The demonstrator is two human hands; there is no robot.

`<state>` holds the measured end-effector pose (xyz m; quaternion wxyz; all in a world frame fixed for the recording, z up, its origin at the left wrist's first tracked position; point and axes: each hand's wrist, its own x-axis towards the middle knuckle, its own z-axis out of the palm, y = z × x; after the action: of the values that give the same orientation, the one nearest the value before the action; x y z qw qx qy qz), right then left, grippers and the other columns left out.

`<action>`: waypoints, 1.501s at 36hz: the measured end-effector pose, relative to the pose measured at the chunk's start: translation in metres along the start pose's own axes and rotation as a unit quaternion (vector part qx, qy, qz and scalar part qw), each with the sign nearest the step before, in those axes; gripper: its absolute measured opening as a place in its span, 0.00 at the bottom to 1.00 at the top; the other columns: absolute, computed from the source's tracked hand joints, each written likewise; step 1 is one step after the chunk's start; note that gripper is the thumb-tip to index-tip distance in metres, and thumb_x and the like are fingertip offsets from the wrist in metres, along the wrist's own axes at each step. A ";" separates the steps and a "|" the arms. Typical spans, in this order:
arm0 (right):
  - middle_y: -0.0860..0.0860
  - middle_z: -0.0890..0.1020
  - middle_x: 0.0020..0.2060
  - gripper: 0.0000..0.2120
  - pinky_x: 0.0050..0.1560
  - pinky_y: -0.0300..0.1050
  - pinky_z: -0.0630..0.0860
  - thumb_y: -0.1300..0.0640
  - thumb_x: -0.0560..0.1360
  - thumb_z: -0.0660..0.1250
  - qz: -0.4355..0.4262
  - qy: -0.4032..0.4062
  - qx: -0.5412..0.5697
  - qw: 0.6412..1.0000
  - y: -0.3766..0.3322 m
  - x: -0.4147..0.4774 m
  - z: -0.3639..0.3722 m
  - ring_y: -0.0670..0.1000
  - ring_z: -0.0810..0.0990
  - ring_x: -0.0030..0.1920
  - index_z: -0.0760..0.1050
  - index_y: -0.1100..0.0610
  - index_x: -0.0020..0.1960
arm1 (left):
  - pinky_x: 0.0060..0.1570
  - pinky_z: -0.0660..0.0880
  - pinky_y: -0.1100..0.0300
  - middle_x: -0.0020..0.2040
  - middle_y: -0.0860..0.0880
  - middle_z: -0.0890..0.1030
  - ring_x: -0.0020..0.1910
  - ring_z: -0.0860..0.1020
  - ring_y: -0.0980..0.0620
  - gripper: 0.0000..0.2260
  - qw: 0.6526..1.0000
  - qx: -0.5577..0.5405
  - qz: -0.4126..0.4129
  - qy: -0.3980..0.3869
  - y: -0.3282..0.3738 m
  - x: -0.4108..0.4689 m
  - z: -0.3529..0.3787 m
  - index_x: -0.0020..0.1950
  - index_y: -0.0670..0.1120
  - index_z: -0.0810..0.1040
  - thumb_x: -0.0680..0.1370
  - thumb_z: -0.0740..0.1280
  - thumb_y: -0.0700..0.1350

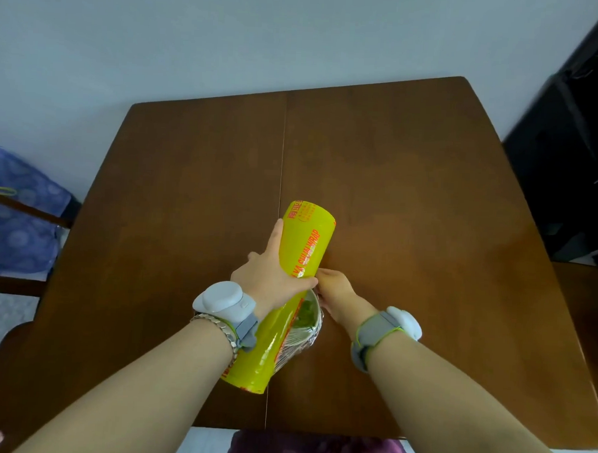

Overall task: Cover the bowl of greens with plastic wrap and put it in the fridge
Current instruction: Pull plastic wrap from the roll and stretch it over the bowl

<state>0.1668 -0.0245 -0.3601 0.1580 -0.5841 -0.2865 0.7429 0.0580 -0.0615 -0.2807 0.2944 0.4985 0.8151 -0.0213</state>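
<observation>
Here, the bowl (309, 324) of greens (306, 312) is found near the front edge of the table (429, 197), mostly hidden beneath the roll of plastic wrap (301, 257). The roll is held slantwise over the bowl, its long axis running from the bowl's near-left side up and away past its far rim. It is gripped by the left hand (268, 276) just beyond the bowl's left rim, with the thumb laid across the yellow barrel. The right hand (336, 289) is set at the bowl's far-right rim, fingers curled against the roll; whether film is pinched there cannot be told. Clear film (297, 348) is seen stretched down the bowl's near-right side. The coming pull is judged to run across the bowl, square to the roll's axis, with the right hand nearer the rim where film must be tucked. A blue cloth (17, 214) lies well left of the bowl and dark furniture (568, 152) well beyond it to the right. No fridge is in view.
</observation>
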 end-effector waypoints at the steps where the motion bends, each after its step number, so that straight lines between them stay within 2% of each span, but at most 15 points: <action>1: 0.48 0.76 0.19 0.14 0.25 0.36 0.69 0.64 0.76 0.62 0.002 0.019 0.005 1.000 -0.001 0.001 -0.001 0.44 0.72 0.21 0.75 0.56 0.32 | 0.50 0.71 0.53 0.62 0.41 0.72 0.55 0.77 0.40 0.51 1.000 -0.002 0.003 0.000 0.001 0.000 0.000 0.74 0.64 0.32 0.67 0.67 0.68; 5: 0.47 0.71 0.11 0.17 0.27 0.38 0.69 0.61 0.78 0.62 0.017 0.128 0.130 0.983 0.003 0.007 -0.009 0.46 0.72 0.17 0.71 0.58 0.30 | 0.49 0.70 0.54 0.63 0.40 0.71 0.55 0.77 0.38 0.51 0.999 -0.034 -0.010 -0.002 0.000 0.002 0.000 0.74 0.64 0.33 0.66 0.69 0.67; 9: 0.53 0.73 0.25 0.15 0.24 0.35 0.73 0.59 0.79 0.59 0.005 0.188 0.197 0.962 0.023 0.006 -0.015 0.45 0.75 0.19 0.73 0.59 0.34 | 0.48 0.69 0.55 0.63 0.39 0.71 0.55 0.76 0.37 0.51 0.997 -0.073 -0.010 0.004 0.002 0.001 0.001 0.74 0.65 0.35 0.67 0.70 0.65; 15: 0.53 0.80 0.41 0.21 0.39 0.42 0.76 0.41 0.77 0.57 0.030 0.074 0.121 0.989 0.045 -0.012 -0.009 0.52 0.79 0.45 0.76 0.59 0.47 | 0.59 0.72 0.49 0.66 0.40 0.69 0.57 0.75 0.38 0.42 0.987 -0.149 -0.024 -0.053 -0.007 0.007 -0.002 0.75 0.64 0.36 0.72 0.63 0.62; 18: 0.53 0.81 0.43 0.16 0.45 0.46 0.79 0.42 0.76 0.61 0.007 0.038 0.026 0.999 0.050 -0.019 -0.007 0.51 0.79 0.46 0.76 0.55 0.44 | 0.55 0.73 0.53 0.66 0.43 0.73 0.53 0.77 0.45 0.46 0.968 -0.228 -0.023 -0.104 -0.011 0.014 -0.008 0.77 0.56 0.38 0.71 0.67 0.54; 21: 0.55 0.81 0.44 0.08 0.54 0.54 0.80 0.48 0.75 0.65 -0.029 0.044 -0.079 0.995 0.051 -0.021 -0.004 0.53 0.78 0.44 0.78 0.50 0.40 | 0.51 0.76 0.54 0.59 0.47 0.78 0.49 0.79 0.48 0.41 0.946 -0.292 -0.038 -0.136 -0.017 0.015 -0.009 0.75 0.47 0.58 0.68 0.74 0.51; 23: 0.57 0.79 0.40 0.10 0.54 0.57 0.79 0.50 0.75 0.65 -0.038 0.049 -0.107 0.992 0.050 -0.022 -0.004 0.54 0.77 0.41 0.78 0.49 0.36 | 0.50 0.77 0.53 0.51 0.50 0.79 0.48 0.80 0.49 0.32 0.934 -0.324 -0.036 -0.143 -0.021 0.013 -0.006 0.68 0.47 0.66 0.68 0.76 0.50; 26: 0.57 0.77 0.35 0.12 0.52 0.59 0.78 0.52 0.76 0.64 -0.062 0.072 -0.134 0.986 0.053 -0.023 0.000 0.54 0.75 0.37 0.78 0.50 0.35 | 0.53 0.77 0.50 0.52 0.51 0.79 0.50 0.81 0.48 0.32 0.929 -0.348 -0.027 -0.120 -0.026 0.009 -0.002 0.67 0.48 0.68 0.67 0.77 0.50; 31: 0.54 0.79 0.38 0.14 0.56 0.59 0.77 0.52 0.77 0.62 -0.086 0.153 -0.132 0.976 0.055 -0.025 0.005 0.59 0.80 0.46 0.80 0.60 0.54 | 0.59 0.75 0.49 0.59 0.48 0.78 0.56 0.78 0.45 0.41 0.951 -0.304 -0.042 -0.032 -0.043 0.003 -0.010 0.66 0.53 0.64 0.58 0.76 0.59; 36: 0.55 0.79 0.40 0.14 0.55 0.59 0.78 0.54 0.78 0.62 -0.086 0.175 -0.130 0.972 0.051 -0.029 0.006 0.57 0.78 0.43 0.80 0.61 0.55 | 0.64 0.67 0.48 0.71 0.36 0.63 0.68 0.66 0.36 0.54 0.974 -0.195 -0.113 0.020 -0.073 -0.005 0.001 0.78 0.53 0.44 0.63 0.76 0.61; 40: 0.54 0.80 0.42 0.14 0.54 0.56 0.78 0.55 0.77 0.61 -0.094 0.176 -0.144 0.969 0.051 -0.032 0.006 0.56 0.78 0.44 0.79 0.60 0.57 | 0.67 0.68 0.44 0.74 0.44 0.65 0.68 0.69 0.39 0.56 0.930 -0.340 -0.133 -0.039 -0.091 -0.006 0.016 0.78 0.55 0.40 0.62 0.75 0.61; 43: 0.52 0.78 0.35 0.14 0.40 0.46 0.74 0.55 0.78 0.60 -0.097 0.179 -0.175 0.963 0.048 -0.035 0.001 0.52 0.76 0.35 0.80 0.60 0.56 | 0.64 0.71 0.43 0.71 0.46 0.69 0.64 0.73 0.41 0.48 0.885 -0.438 -0.144 -0.066 -0.097 -0.006 0.021 0.78 0.55 0.43 0.71 0.74 0.51; 45: 0.53 0.78 0.37 0.14 0.34 0.42 0.69 0.55 0.78 0.60 -0.097 0.182 -0.198 0.958 0.045 -0.036 -0.003 0.51 0.74 0.34 0.80 0.59 0.56 | 0.63 0.71 0.43 0.70 0.46 0.70 0.63 0.73 0.41 0.48 0.885 -0.438 -0.145 -0.061 -0.096 -0.005 0.023 0.78 0.55 0.44 0.70 0.75 0.49; 48: 0.55 0.77 0.39 0.14 0.31 0.41 0.65 0.56 0.79 0.59 -0.091 0.194 -0.216 0.953 0.043 -0.037 -0.009 0.51 0.72 0.34 0.80 0.60 0.56 | 0.66 0.68 0.44 0.72 0.44 0.66 0.67 0.69 0.39 0.54 0.919 -0.362 -0.152 -0.038 -0.091 -0.003 0.022 0.77 0.57 0.40 0.65 0.77 0.56; 54: 0.58 0.82 0.52 0.14 0.49 0.41 0.70 0.57 0.77 0.63 -0.070 0.234 -0.203 0.948 0.038 -0.040 -0.028 0.57 0.79 0.53 0.78 0.61 0.59 | 0.65 0.64 0.45 0.68 0.34 0.63 0.64 0.68 0.34 0.54 0.983 -0.095 -0.158 0.018 -0.074 -0.006 0.023 0.76 0.57 0.34 0.67 0.71 0.66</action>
<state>0.2082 -0.0705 -0.3567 0.1501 -0.7399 -0.4264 0.4982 0.0098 -0.1113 -0.3158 0.3189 0.3331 0.8872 0.0185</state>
